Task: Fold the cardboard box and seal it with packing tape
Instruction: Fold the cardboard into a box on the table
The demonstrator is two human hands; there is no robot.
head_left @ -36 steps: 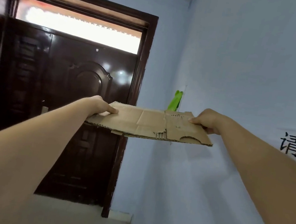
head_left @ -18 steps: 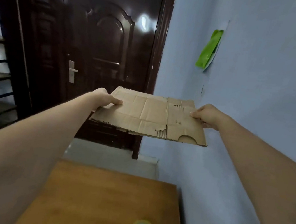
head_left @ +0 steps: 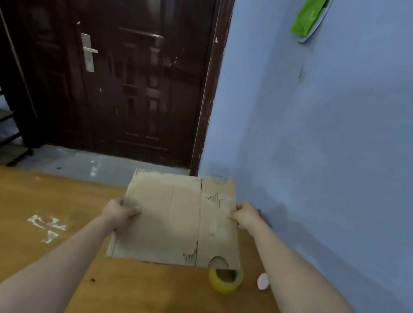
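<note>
A flattened brown cardboard box (head_left: 178, 221) hangs above the far right part of the wooden table (head_left: 19, 236), held flat between both hands. My left hand (head_left: 121, 209) grips its left edge with the thumb on top. My right hand (head_left: 245, 215) pinches its right edge. The box has creases, a slit down the right third and a round cut-out at its near right corner. A roll of yellowish packing tape (head_left: 226, 279) stands on the table just under that near right corner, partly covered by the cardboard.
A small pale pink object (head_left: 263, 281) lies on the table right of the tape. A blue wall (head_left: 345, 148) runs along the table's right side. A dark wooden door (head_left: 133, 68) stands beyond the table. White smears (head_left: 46, 226) mark the tabletop at left.
The view has tipped down from the door to the table. Both hands have brought the flat cardboard down and closer, so it now hangs low over the table and the tape roll.
</note>
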